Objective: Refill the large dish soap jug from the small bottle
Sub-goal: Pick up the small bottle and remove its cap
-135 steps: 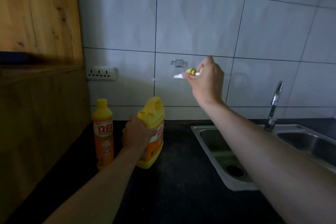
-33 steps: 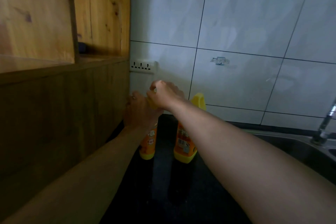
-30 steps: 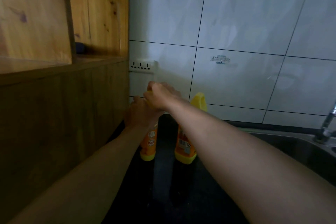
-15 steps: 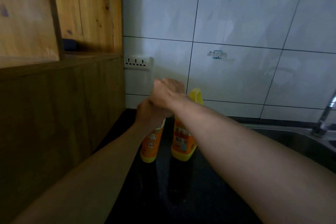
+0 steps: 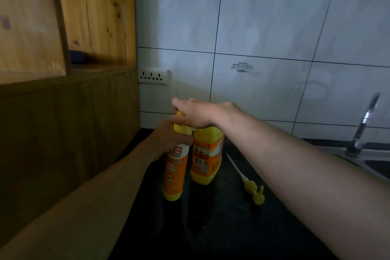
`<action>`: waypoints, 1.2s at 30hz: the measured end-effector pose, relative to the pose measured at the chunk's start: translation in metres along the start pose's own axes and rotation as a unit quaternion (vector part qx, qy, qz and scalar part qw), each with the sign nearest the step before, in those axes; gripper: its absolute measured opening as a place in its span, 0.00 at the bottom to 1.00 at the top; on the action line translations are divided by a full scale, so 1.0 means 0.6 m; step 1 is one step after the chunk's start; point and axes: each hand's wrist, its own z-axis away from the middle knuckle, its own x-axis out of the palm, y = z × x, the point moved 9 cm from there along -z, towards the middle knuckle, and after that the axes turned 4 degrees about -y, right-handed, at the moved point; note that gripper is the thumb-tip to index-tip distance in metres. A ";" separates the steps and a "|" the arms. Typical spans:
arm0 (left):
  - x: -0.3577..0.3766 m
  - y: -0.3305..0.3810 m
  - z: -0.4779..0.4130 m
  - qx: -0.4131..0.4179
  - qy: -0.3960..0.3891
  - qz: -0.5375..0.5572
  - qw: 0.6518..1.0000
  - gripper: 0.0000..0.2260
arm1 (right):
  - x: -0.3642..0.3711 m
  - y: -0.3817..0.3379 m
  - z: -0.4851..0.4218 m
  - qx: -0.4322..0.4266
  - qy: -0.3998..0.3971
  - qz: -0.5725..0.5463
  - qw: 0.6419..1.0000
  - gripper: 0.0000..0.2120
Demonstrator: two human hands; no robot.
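Note:
A small orange dish soap bottle (image 5: pixel 174 172) stands upright on the dark counter. My left hand (image 5: pixel 168 140) is wrapped around its upper body. My right hand (image 5: pixel 195 115) is closed over its yellow cap (image 5: pixel 182 128) from above. Right behind it to the right stands the large yellow-orange soap jug (image 5: pixel 207 155); my right hand and wrist hide its top. The jug's yellow pump head with its white tube (image 5: pixel 252 188) lies flat on the counter to the right of the jug.
A wooden cabinet (image 5: pixel 63 91) walls off the left side. The white tiled wall carries a power socket (image 5: pixel 154 76). A steel sink (image 5: pixel 371 164) with a faucet (image 5: pixel 364 124) sits at the right. Dark counter (image 5: pixel 211 228) stretches toward me.
4.5 s ago my right hand held the pump head up high and my left held the jug. Now the pump lies on the counter, and both hands are on the small bottle.

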 end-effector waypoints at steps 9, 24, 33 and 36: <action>0.022 0.016 0.013 0.024 -0.023 0.014 0.999 0.35 | -0.042 0.002 0.022 0.083 0.006 0.158 0.984 0.23; 0.064 0.026 0.021 0.006 -0.078 -0.011 0.997 0.17 | -0.036 0.031 0.050 0.131 -0.032 0.143 0.980 0.19; 0.047 0.012 0.019 -0.009 -0.049 0.024 0.998 0.13 | -0.067 0.020 0.064 0.012 0.045 -0.053 0.998 0.11; 0.042 0.008 0.016 -0.010 -0.030 0.028 0.999 0.12 | -0.078 0.055 0.075 0.058 0.141 -0.084 0.985 0.10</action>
